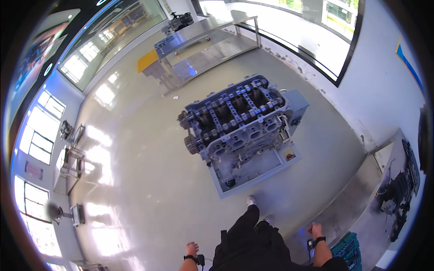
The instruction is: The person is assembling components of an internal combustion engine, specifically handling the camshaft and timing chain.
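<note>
An engine block with its top uncovered stands ahead of me on a grey metal stand; two camshafts and a row of bright caps show along its top. Two toothed gears sit at its left end. My left hand hangs low by my left side, fingers loosely curled, away from any object. On the other side my right hand hangs with its fingers curled in, nearest to a workbench. No held object shows in either hand. Both wrists wear a black band with a small box.
A green tool case lies open by my right forearm. Dark engine parts rest on the bench at the right. Farther off, a steel table carries another engine assembly. A grey box adjoins the engine stand.
</note>
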`<state>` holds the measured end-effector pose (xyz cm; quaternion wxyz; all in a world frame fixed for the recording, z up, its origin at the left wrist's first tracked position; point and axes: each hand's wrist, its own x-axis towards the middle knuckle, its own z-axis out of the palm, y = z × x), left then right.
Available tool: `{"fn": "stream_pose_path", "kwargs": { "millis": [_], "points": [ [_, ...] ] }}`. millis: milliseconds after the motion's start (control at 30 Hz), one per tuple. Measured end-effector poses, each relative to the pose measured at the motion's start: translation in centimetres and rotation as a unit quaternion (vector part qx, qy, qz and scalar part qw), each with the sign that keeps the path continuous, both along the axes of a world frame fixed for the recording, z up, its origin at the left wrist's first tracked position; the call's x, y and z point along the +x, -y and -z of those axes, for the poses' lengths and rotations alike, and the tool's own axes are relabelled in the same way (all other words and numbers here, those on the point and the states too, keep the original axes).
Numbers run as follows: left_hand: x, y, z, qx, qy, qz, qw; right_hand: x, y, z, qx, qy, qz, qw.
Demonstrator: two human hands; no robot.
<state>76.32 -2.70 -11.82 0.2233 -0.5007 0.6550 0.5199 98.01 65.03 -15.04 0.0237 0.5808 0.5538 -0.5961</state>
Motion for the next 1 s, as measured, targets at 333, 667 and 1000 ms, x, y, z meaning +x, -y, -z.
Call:
{"fn": "stream_pose_path", "kwargs": {
  "millis": [333,667,1000],
  "points": [
    [10.7,-0.7,3.7,0.070,0.067,0.241,0.966,-29.3,12.0,-16.7,0.001,-0.280,-0.159,0.947],
    [-28.0,8.1,2.8,0.124,-0.131,0.177,0.967,-45.1,34.3,-25.9,-0.154,-0.356,-0.218,0.896],
    [-37.6,16.5,4.5,0.113,-0.016,0.171,0.979,-53.2,39.2,-29.1,-0.208,-0.418,0.036,0.884]
  ]
}}
